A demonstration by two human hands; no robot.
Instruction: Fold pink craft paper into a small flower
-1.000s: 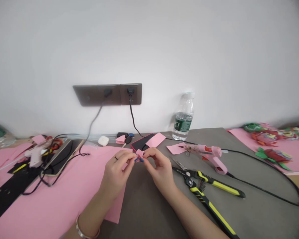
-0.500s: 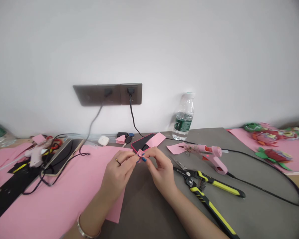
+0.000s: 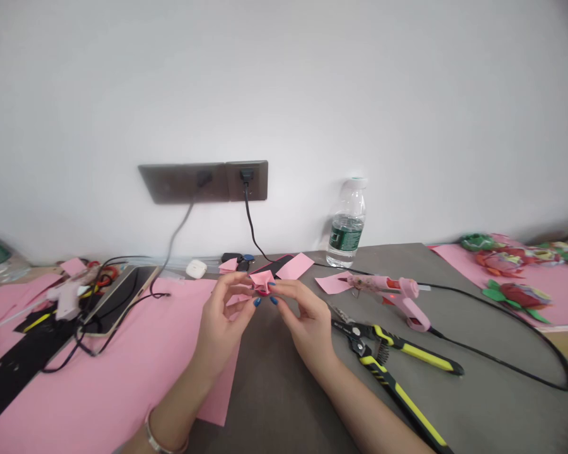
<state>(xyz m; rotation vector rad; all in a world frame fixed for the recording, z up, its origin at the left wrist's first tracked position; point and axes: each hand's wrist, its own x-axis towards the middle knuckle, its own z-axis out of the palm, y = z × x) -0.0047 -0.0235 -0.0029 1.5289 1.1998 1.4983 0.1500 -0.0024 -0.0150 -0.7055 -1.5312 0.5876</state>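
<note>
A small folded piece of pink paper (image 3: 262, 280) is held up between both hands, near the middle of the view. My left hand (image 3: 227, 313) grips its left side between thumb and fingers. From the right, the fingertips of my right hand (image 3: 306, 315) pinch the same piece. Behind it lie a phone (image 3: 278, 265) in a red-edged case and a pink paper square (image 3: 295, 266). To the right of my right hand, pliers with black and yellow handles (image 3: 383, 343) lie spread on the grey mat (image 3: 284, 391).
A pink glue gun (image 3: 397, 291) with its cable lies at right, near a water bottle (image 3: 346, 230). Paper flowers (image 3: 520, 295) rest far right. Large pink paper (image 3: 137, 372), tangled cables and another phone (image 3: 120, 299) occupy the left.
My left hand has shifted slightly and its fingers are more spread out around the paper. The pink piece has been turned, showing more of its folded top.
</note>
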